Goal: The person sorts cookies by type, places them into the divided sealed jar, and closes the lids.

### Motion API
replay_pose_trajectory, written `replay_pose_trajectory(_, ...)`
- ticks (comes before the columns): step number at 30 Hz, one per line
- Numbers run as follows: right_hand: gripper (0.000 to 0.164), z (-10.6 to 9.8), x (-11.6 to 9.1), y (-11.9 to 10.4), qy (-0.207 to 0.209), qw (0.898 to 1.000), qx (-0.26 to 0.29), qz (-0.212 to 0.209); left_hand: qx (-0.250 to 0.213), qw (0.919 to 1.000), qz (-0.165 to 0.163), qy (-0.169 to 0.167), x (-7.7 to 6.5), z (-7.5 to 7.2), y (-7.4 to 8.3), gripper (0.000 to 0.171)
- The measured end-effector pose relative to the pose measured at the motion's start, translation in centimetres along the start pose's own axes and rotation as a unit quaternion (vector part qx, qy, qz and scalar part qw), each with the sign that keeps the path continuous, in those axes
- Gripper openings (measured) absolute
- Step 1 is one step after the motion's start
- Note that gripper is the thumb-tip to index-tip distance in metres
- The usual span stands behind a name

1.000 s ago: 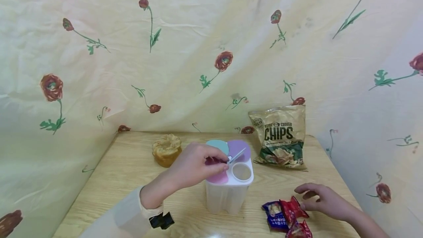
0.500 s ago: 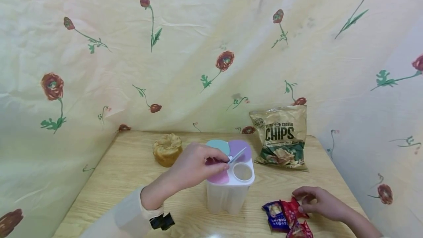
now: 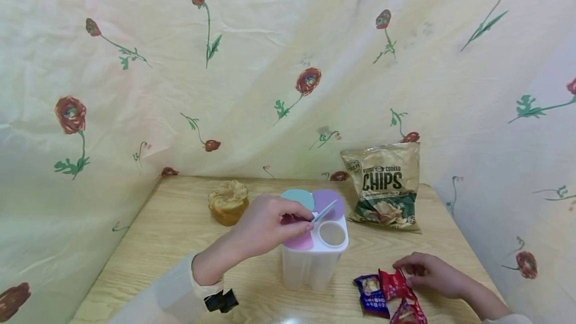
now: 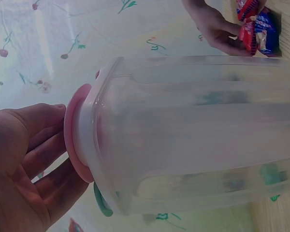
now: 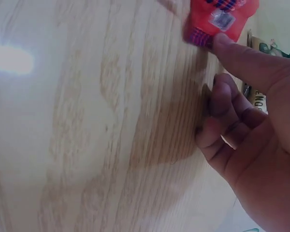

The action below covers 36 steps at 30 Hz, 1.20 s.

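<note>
The right hand (image 3: 434,274) has moved in, and the red packet (image 3: 392,284) has shifted slightly toward the frosted container (image 3: 310,269).

From here I see the right hand pinching that packet's edge, among a blue packet (image 3: 372,294) and a second red packet (image 3: 408,311) on the table; whether it's lifted I can't tell. The left hand (image 3: 274,221) pinches a pale blue lid (image 3: 326,211), tilted beside the container's one uncovered round opening (image 3: 332,234); the teal lid (image 3: 298,198), purple lid (image 3: 325,199) and pink lid (image 3: 300,241) lie in place. I'd judge it early: opening bared and grip made, but all three packets remain outside and the pale lid isn't back down.
</note>
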State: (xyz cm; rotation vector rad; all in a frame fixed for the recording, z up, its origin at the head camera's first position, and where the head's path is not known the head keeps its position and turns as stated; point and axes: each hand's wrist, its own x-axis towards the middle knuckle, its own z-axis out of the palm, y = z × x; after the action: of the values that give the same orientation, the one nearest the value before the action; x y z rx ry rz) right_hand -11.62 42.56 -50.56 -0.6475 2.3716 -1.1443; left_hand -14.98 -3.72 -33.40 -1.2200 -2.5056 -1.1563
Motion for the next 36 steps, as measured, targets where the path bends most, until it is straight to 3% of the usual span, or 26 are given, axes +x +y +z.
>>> replay_pose_trajectory(10,0.035,0.2,0.1,0.0,0.007,0.998,0.018,0.066,0.002,1.0000,0.003,0.002,0.0,0.0,0.1,0.010)
replay_pose_trajectory(20,0.016,0.4,0.1,-0.1,0.012,0.998,-0.010,0.056,0.006,1.0000,0.002,0.001,0.0,0.1,0.1,0.009)
replay_pose_trajectory(25,0.010,0.3,-0.1,0.1,0.008,0.999,0.009,0.043,0.008,1.0000,0.004,0.000,0.0,0.0,0.2,0.010)
replay_pose_trajectory(31,0.004,-0.2,0.0,0.0,0.019,1.000,0.024,-0.008,0.008,1.0000,0.003,0.000,0.0,0.0,0.2,0.010)
replay_pose_trajectory(36,0.008,-1.0,0.0,-1.3,0.046,0.995,0.083,-0.030,0.006,1.0000,0.000,-0.004,0.1,0.0,0.3,0.010)
